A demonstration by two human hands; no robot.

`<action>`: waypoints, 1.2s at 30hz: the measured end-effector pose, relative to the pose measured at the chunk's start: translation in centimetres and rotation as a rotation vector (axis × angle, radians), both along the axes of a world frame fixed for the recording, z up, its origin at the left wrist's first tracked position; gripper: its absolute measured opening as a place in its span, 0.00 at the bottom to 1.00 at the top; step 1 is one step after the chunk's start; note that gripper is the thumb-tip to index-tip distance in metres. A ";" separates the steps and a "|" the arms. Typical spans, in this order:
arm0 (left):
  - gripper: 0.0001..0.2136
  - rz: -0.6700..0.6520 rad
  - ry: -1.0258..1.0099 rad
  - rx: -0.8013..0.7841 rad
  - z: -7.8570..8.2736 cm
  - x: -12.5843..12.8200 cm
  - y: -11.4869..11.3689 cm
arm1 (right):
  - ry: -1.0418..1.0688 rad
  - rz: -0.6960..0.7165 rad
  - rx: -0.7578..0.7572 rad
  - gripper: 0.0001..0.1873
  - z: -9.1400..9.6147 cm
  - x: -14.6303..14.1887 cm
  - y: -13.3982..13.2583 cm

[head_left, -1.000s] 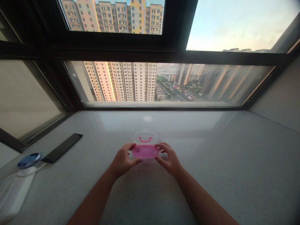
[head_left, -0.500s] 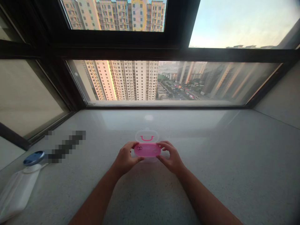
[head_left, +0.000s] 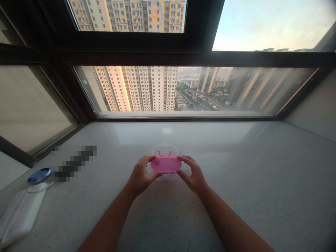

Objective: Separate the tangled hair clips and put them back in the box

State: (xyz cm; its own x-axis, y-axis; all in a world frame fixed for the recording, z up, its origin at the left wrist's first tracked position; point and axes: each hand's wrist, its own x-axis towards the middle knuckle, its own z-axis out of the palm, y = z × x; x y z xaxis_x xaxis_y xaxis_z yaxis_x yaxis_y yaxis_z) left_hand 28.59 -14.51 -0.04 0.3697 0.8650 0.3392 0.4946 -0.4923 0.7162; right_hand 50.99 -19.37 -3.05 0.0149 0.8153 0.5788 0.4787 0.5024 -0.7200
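Gripping the pink tray [head_left: 166, 164], my left hand [head_left: 141, 175] at nine o'clock and right hand [head_left: 195, 176] at three have now raised it slightly above the clear box [head_left: 168, 177], so from here it looks loose.

Grey speckled sill [head_left: 249, 182] | centre: open clear box [head_left: 168, 177] | left: white case [head_left: 23, 213], blue disc [head_left: 39, 176], pixelated dark item [head_left: 75, 164]

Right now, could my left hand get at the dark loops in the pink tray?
Probably, yes: the dark loops lie uncovered near the end of the pink tray that the left hand holds, though it would likely need to let go first.
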 end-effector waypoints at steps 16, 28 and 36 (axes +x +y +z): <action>0.22 0.002 -0.049 0.112 -0.6 1.4 -0.5 | 0.172 -0.041 -0.011 0.26 -0.6 -0.8 -0.2; 0.17 0.061 0.055 0.157 -1.8 2.6 -0.9 | -0.004 0.025 0.091 0.22 0.2 -2.7 -1.0; 0.16 -0.005 -0.102 0.046 -1.1 2.6 -0.8 | 0.013 -0.046 0.080 0.16 0.4 -2.4 -0.7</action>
